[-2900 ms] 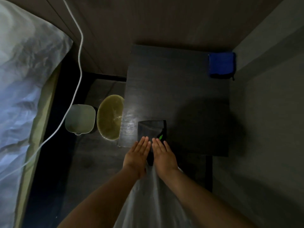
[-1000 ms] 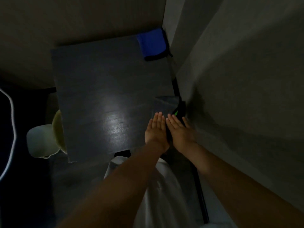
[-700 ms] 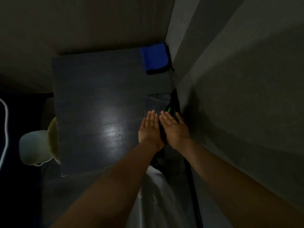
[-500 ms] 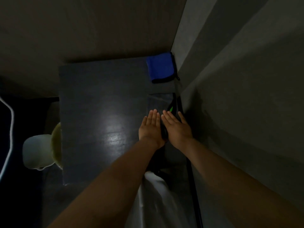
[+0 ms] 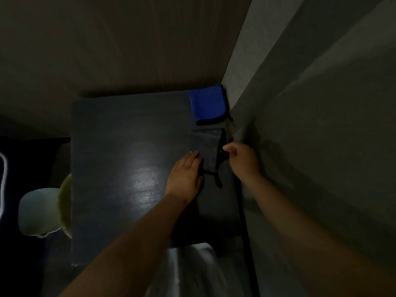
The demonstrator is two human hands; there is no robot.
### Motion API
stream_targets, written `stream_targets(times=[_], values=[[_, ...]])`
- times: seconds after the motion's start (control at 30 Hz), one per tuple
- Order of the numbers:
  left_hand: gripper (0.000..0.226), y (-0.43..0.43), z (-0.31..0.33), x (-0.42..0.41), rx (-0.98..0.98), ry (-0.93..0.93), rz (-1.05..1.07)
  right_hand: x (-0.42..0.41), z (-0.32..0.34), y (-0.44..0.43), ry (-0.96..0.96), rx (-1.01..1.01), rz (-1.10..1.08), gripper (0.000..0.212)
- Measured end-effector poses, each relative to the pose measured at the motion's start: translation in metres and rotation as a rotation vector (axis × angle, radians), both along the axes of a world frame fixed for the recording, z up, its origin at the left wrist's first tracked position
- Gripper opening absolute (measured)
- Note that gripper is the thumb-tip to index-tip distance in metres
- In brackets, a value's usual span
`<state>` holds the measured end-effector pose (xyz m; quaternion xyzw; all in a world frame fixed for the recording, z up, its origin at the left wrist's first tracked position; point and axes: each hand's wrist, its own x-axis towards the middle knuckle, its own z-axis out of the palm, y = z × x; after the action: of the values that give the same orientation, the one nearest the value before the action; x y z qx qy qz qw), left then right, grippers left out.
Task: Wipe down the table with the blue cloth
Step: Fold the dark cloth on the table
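The left hand [image 5: 185, 174] lies flat on the table [image 5: 128, 136], palm down and fingers straight and together, with the fingertips touching the left edge of a dark pouch [image 5: 205, 146]. The right hand [image 5: 242, 159] is just across the pouch from it, its fingers curled inward and the thumb and fingertips pinching the pouch's black right edge, though the dim light hides how firm that hold is. The pouch lies flat between the two hands, close to the table's right side, and a thin black strap [image 5: 217, 179] trails from its near end toward the person. Just beyond the pouch, in the table's far right corner where the two walls meet, the blue cloth [image 5: 207, 103] lies folded with a dark trim along its near edge; neither hand touches it. The tabletop is dark wood grain with a pale patch of reflected light left of the left hand. Past the table's left edge, lower down, stand a pale container [image 5: 36, 211] and a yellowish bowl [image 5: 66, 202] partly hidden by the tabletop, and a white cable [image 5: 3, 179] curves at the frame's far left. A white garment [image 5: 192, 271] shows between the forearms at the bottom.
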<state>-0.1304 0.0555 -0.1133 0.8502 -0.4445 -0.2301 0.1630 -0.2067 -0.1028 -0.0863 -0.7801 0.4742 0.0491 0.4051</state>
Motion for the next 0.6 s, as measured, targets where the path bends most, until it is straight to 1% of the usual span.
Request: stream_targets(times=[0.1,0.2,0.27,0.33,0.37,0.4,0.47,0.53,0.57,0.6], values=[[0.055,-0.007,-0.001,0.006,0.011,0.016,-0.016,-0.004,-0.003,0.002,0.090,-0.035,0.042,0.020],[0.052,-0.020,0.003,0.005,-0.013,0.038,-0.033,-0.002,-0.009,0.012,0.109,0.001,0.044,0.022],[0.054,-0.028,0.002,0.001,-0.043,0.071,-0.019,0.002,-0.013,0.017,0.120,-0.003,0.020,0.016],[0.053,-0.035,0.000,-0.004,-0.070,0.129,0.085,0.005,-0.017,0.022,0.108,-0.006,-0.013,0.040],[0.051,-0.039,-0.001,-0.005,-0.087,0.165,0.158,0.007,-0.019,0.024,0.105,0.005,-0.038,0.045],[0.048,-0.042,-0.002,-0.007,-0.102,0.210,0.232,0.008,-0.019,0.027,0.105,0.018,-0.055,0.045],[0.044,-0.047,0.001,-0.008,-0.127,0.314,0.366,0.010,-0.021,0.031,0.045,-0.022,-0.069,0.039],[0.041,-0.049,0.006,-0.008,-0.132,0.398,0.457,0.011,-0.017,0.035,-0.052,-0.058,-0.070,0.022],[0.037,-0.049,0.008,-0.008,-0.136,0.424,0.490,0.012,-0.013,0.038,-0.109,-0.035,-0.067,0.013],[0.030,-0.048,0.010,-0.006,-0.147,0.441,0.524,0.012,-0.009,0.042,-0.172,0.007,-0.062,0.010]])
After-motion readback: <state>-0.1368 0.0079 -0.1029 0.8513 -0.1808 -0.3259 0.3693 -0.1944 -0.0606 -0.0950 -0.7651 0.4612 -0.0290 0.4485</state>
